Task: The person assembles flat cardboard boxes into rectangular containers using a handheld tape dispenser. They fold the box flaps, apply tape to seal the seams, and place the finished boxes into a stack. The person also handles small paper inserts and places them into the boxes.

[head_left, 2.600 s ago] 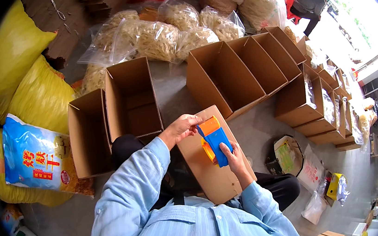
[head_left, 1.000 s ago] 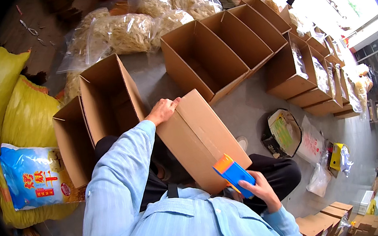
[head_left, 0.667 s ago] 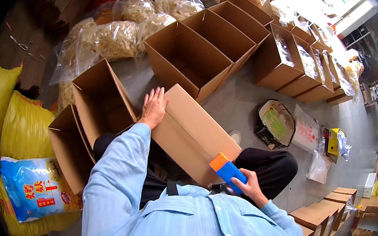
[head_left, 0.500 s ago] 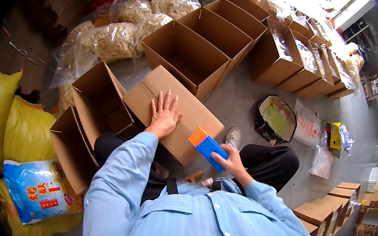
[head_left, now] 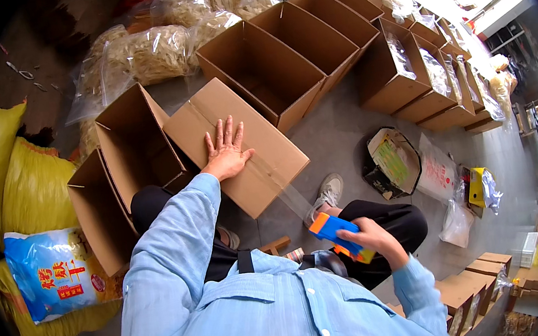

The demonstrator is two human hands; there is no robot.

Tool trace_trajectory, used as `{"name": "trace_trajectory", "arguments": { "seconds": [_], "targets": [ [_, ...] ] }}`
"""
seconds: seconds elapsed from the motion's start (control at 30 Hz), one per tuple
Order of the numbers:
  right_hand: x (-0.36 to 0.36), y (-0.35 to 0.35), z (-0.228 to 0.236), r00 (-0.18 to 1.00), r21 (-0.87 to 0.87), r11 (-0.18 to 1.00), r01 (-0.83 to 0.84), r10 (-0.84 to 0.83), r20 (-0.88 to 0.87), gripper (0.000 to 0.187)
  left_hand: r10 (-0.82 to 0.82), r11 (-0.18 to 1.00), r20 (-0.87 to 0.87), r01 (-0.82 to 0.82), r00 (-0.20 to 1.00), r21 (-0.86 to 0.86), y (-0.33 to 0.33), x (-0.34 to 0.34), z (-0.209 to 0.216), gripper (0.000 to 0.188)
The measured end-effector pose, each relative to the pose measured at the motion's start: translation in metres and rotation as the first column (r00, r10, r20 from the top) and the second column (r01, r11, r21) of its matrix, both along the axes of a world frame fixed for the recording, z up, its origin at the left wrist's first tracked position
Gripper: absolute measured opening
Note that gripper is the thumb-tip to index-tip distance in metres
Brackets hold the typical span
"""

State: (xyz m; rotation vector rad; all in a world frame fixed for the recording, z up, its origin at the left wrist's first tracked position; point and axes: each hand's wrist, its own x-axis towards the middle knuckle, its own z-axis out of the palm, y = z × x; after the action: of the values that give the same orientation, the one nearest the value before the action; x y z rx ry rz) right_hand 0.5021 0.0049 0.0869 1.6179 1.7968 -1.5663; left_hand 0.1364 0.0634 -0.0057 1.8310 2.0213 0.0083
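Note:
A closed brown cardboard box (head_left: 245, 190) lies tilted before me, between my legs. My left hand (head_left: 228, 155) rests flat on its top, fingers spread. My right hand (head_left: 375, 239) grips a blue and orange tape dispenser (head_left: 337, 229), off the box's near right corner. A strip of clear tape (head_left: 294, 199) stretches from the box's edge to the dispenser. Along the middle of the box top, a tape line runs past my left hand.
Open empty boxes (head_left: 136, 136) stand left of the closed box, and more open boxes (head_left: 264, 69) beyond it. Filled boxes (head_left: 398, 80) line the right. Clear bags of pale dried food (head_left: 156, 51) lie behind; yellow sacks (head_left: 32, 188) at left. A black-sided carton (head_left: 391, 162) sits on the floor.
My right hand has drawn the tape dispenser right and down, away from the box, and a strip of clear tape now spans the gap. My left hand stays on the box.

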Motion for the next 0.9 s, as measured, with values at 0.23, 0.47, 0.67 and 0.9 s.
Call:
{"name": "trace_trajectory", "arguments": {
  "seconds": [0.23,0.47,0.67,0.9],
  "targets": [
    [-0.133,0.042,-0.116,0.985,0.098,0.995,0.025,-0.041,0.166,0.059,0.054,0.998,-0.101,-0.05,0.993,0.043,0.006,-0.008,-0.006,0.075],
    [-0.143,-0.02,-0.192,0.994,0.281,0.959,-0.033,0.002,0.109,0.053,0.039,0.999,-0.101,-0.042,0.994,-0.033,0.021,-0.021,-0.008,0.072],
    [-0.102,-0.01,-0.171,0.655,-0.378,0.732,0.566,-0.679,-0.333,0.043,0.038,0.895,0.732,-0.349,0.68,0.278,0.088,-0.131,-0.024,0.039],
    [-0.111,0.015,-0.178,0.159,-0.479,0.468,0.743,-0.818,-0.553,0.037,0.304,0.942,0.088,-0.313,0.949,0.118,0.086,-0.179,-0.057,0.109]
  ]
}}
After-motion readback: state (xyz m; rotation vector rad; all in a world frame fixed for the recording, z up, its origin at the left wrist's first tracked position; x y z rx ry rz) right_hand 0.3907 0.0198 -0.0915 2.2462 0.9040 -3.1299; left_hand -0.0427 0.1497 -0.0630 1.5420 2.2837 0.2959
